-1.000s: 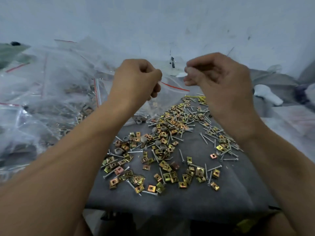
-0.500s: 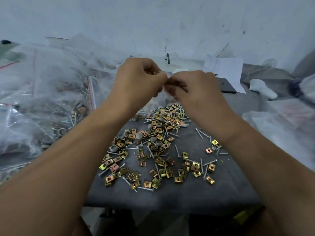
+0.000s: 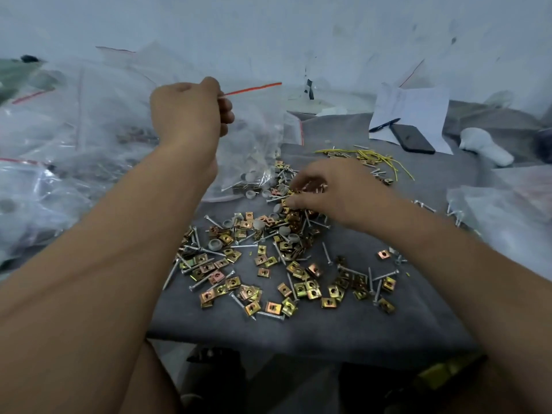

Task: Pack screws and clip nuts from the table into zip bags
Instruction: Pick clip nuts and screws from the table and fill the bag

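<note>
Wall: you face a pale, scuffed white plaster wall [image 3: 328, 31] marked with dark specks.
Table: your grey cloth-covered tabletop [image 3: 298, 324] fills the foreground.
Light: you get dim, cool, even light.

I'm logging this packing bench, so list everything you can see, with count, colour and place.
zip bag: one, clear with red strip, held up left of centre.
clip nuts: many, brass-gold, scattered mid-table.
screws: many, silver, mixed among the clip nuts.
grey caps: several, among the pile.
packed bags: heap, clear, far left.
yellow wires: few, behind the pile.
phone: one, black, back right on paper.
pen: one, dark, beside the phone.
table cloth: grey.
left hand: pinches the bag's top.
right hand: picking in the pile.
</note>
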Demonstrator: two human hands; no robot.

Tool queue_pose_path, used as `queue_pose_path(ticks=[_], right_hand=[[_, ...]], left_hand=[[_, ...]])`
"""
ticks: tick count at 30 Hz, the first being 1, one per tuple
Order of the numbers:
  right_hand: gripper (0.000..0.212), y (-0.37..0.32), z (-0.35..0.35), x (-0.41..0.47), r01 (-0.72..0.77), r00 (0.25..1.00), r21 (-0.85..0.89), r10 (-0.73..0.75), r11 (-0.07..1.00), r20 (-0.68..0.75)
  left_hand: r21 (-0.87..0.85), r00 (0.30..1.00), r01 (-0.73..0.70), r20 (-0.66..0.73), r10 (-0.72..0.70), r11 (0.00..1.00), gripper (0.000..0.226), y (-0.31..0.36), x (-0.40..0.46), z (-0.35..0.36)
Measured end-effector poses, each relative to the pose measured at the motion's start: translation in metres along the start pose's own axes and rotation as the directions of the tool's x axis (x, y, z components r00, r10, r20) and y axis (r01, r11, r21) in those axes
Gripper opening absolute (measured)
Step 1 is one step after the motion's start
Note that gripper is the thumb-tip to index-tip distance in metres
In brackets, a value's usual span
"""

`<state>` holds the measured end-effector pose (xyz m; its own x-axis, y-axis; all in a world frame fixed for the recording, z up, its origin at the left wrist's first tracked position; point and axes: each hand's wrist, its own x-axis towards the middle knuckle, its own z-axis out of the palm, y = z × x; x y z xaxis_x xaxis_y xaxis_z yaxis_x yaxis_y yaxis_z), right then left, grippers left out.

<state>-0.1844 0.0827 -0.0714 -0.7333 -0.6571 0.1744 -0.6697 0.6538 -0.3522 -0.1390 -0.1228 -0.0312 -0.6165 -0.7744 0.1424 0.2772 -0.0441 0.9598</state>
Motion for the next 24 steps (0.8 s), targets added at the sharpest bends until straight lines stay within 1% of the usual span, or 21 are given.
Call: queue_pose_path(ticks=[2,7,11,13,15,17,19,21,24], right_hand=[[0.034,-0.001,0.006,0.001,-0.009,0.998,-0.055,0.012,0.998,0.059],[0.023,0.001,0.007,0.003,0.046,0.999,-0.142,-0.043,0.989,0.022],[0.02,0.005,0.007,0.002,-0.007,0.999,0.003,0.007,1.0,-0.05],[0.018,0.008,0.009,0.002,-0.005,0.997,0.037,0.008,0.999,-0.074],[0.017,0.009,0.011,0.003,0.006,0.991,0.074,0.004,0.997,-0.135],[0.019,0.007,0.012,0.004,0.035,0.979,0.149,-0.004,0.988,-0.202],[0.02,0.001,0.014,0.005,0.097,0.974,0.198,-0.053,0.975,-0.219],[0.02,-0.006,0.018,0.006,0.168,0.972,0.141,-0.139,0.976,-0.192],[0.021,-0.014,0.025,0.007,0.252,0.961,-0.027,-0.253,0.967,-0.109]], left_hand=[[-0.004,1.0,0.015,0.011,-0.015,1.0,0.016,-0.001,0.001,0.0],[0.005,1.0,0.005,0.026,-0.006,1.0,0.019,-0.002,0.001,0.002],[0.003,0.999,0.021,0.032,-0.022,1.0,0.018,-0.002,0.001,0.001],[0.0,0.999,0.024,0.034,-0.024,1.0,0.017,-0.002,0.001,0.001],[-0.008,0.999,0.021,0.036,-0.021,1.0,0.016,-0.002,0.0,0.001],[-0.012,0.999,0.02,0.04,-0.019,1.0,0.016,-0.001,0.001,0.001],[-0.009,0.999,0.027,0.04,-0.026,1.0,0.017,-0.001,0.0,0.001],[-0.003,0.999,0.031,0.036,-0.031,1.0,0.017,0.0,0.0,0.002],[0.005,0.999,0.032,0.034,-0.032,0.999,0.017,0.0,-0.002,0.002]])
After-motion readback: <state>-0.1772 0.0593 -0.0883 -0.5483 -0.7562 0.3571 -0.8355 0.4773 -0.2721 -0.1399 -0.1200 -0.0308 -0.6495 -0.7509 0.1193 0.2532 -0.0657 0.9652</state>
